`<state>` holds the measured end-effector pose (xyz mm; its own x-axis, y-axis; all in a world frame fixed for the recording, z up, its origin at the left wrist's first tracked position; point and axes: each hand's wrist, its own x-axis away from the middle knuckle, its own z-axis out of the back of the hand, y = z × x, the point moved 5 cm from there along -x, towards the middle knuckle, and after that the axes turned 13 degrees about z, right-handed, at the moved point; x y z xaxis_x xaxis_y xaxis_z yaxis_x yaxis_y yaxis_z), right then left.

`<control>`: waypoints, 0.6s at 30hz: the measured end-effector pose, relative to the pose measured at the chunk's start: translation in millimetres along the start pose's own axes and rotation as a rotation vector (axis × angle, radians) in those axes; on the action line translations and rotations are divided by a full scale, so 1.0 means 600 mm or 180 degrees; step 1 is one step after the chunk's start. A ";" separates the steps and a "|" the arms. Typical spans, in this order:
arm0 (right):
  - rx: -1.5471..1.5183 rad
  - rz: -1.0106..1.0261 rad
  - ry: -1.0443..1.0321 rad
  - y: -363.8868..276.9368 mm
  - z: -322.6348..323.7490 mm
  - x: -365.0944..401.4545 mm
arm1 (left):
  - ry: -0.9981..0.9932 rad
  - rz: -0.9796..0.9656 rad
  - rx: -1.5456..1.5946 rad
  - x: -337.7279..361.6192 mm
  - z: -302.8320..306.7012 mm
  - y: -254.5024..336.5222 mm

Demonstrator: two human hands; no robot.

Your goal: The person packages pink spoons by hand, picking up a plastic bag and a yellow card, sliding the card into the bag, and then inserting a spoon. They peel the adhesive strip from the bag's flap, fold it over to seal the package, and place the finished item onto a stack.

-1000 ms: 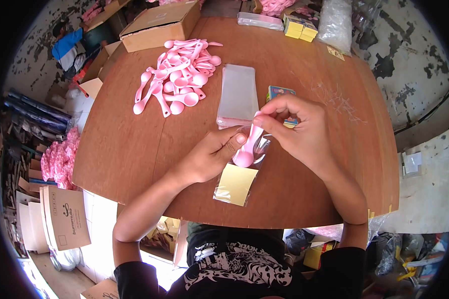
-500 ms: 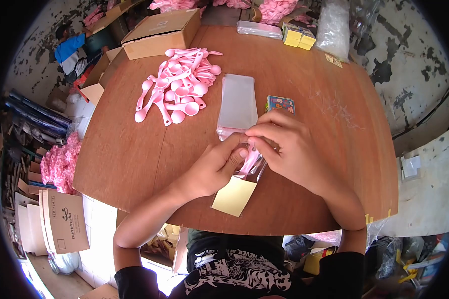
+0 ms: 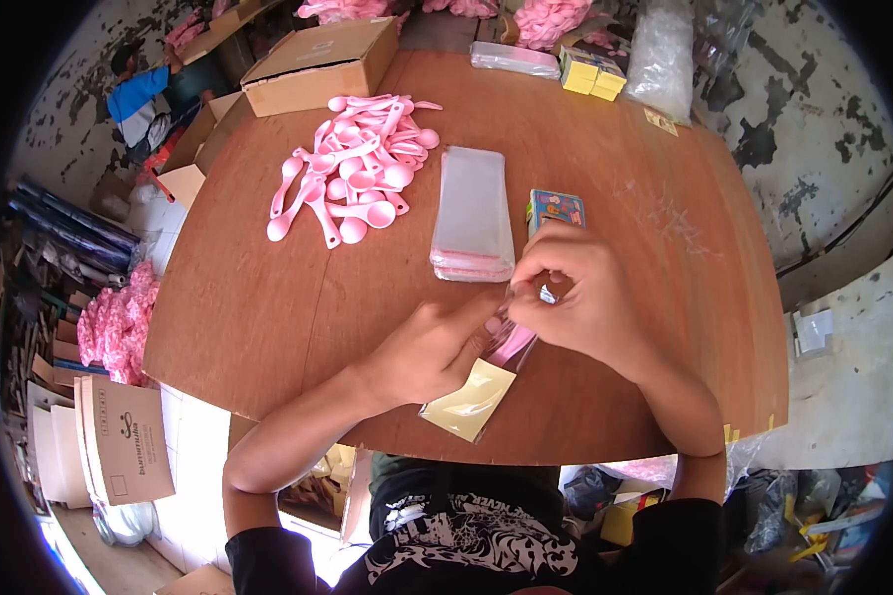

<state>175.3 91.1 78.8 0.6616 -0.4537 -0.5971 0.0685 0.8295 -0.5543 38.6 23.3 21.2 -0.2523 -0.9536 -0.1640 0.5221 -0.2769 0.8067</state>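
Clear bag (image 3: 496, 364) tilted further; pink spoon (image 3: 513, 345), yellow card (image 3: 469, 399) inside.

Left hand (image 3: 422, 352) and right hand (image 3: 571, 297) partly hide the pink plastic spoon (image 3: 513, 344) and cover the upper end of the clear plastic packet with a pale yellow card (image 3: 469, 400). The right hand also overlaps the small blue printed box (image 3: 558, 206), its print too small to read. The top edge crops the shiny pink bundle (image 3: 551, 24).

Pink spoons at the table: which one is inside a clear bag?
The spoon between the left hand and the right hand, sharing its clear bag with a yellow card; the other spoons lie piled loose on the table.
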 end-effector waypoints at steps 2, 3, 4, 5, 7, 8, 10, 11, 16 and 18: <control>-0.0096 0.0063 0.0024 0.000 0.024 -0.006 | 0.0019 -0.0068 0.0523 0.003 0.009 0.006; -0.0722 -0.0217 0.0453 -0.005 0.043 -0.010 | 0.0020 -0.0082 0.0537 0.003 0.012 0.012; -0.1345 -0.0500 0.0887 -0.001 0.058 -0.009 | 0.0218 -0.0188 0.0846 0.004 0.022 0.021; -0.1817 -0.0513 0.0847 0.015 0.079 -0.009 | 0.0417 -0.0290 0.1157 0.006 0.030 0.025; -0.2499 -0.0486 0.0948 0.064 0.144 -0.010 | 0.0504 -0.0081 0.1592 0.005 0.028 0.016; -0.2704 -0.0435 0.1095 0.093 0.176 -0.009 | 0.0588 0.0125 0.2003 0.003 0.029 0.009; -0.3459 -0.0668 0.1093 0.179 0.226 0.010 | 0.0670 0.0202 0.2008 -0.001 0.033 0.006; -0.3445 -0.0672 0.1078 0.199 0.227 0.029 | 0.0644 0.0318 0.2031 -0.004 0.030 -0.004; 0.3016 -0.1394 0.1312 0.239 0.256 0.095 | 0.0398 0.0584 0.2025 -0.011 0.023 -0.021; 0.2329 -0.0995 0.1279 0.196 0.215 0.079 | 0.0582 0.0439 0.2088 -0.013 0.026 -0.013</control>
<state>311.0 209.5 60.1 0.2304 -0.6599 -0.7152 0.7527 0.5867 -0.2988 23.8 34.8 25.0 -0.0476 -0.9955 -0.0820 -0.0753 -0.0782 0.9941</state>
